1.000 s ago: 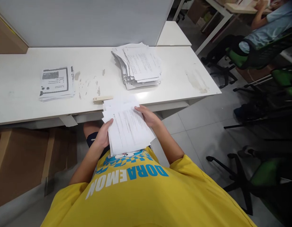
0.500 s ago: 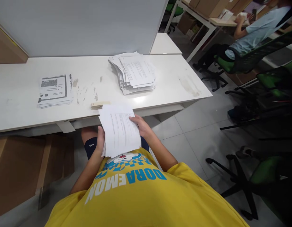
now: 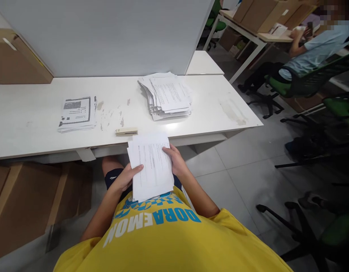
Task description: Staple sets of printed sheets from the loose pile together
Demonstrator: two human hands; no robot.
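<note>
A small bundle of printed paper sheets (image 3: pixel 153 170) is held over my lap, its far end close to the desk's front edge. My left hand (image 3: pixel 129 176) grips the bundle's left side, thumb on top and fingers hidden below. On the far right side, my right hand (image 3: pixel 174 159) holds it too, with the thumb lying over the print. The sheets' left edges are slightly uneven. Just beyond the bundle, a beige stapler (image 3: pixel 126 131) lies at the desk edge. A thick, untidy paper pile (image 3: pixel 171 96) rests farther back, and a neater stack of bordered sheets (image 3: pixel 78 113) sits to the left.
The white desk (image 3: pixel 208 109) ends at a grey partition (image 3: pixel 112 37). One cardboard box (image 3: pixel 24 62) stands at the back left; more cardboard (image 3: pixel 27 200) is below the desk. On the right are wheeled chairs (image 3: pixel 300 223) and a seated person (image 3: pixel 315 49) at another table.
My left hand has moved from the bundle's left edge to a grip with its thumb over the top sheet. The right hand keeps its hold. The whole view has shifted slightly.
</note>
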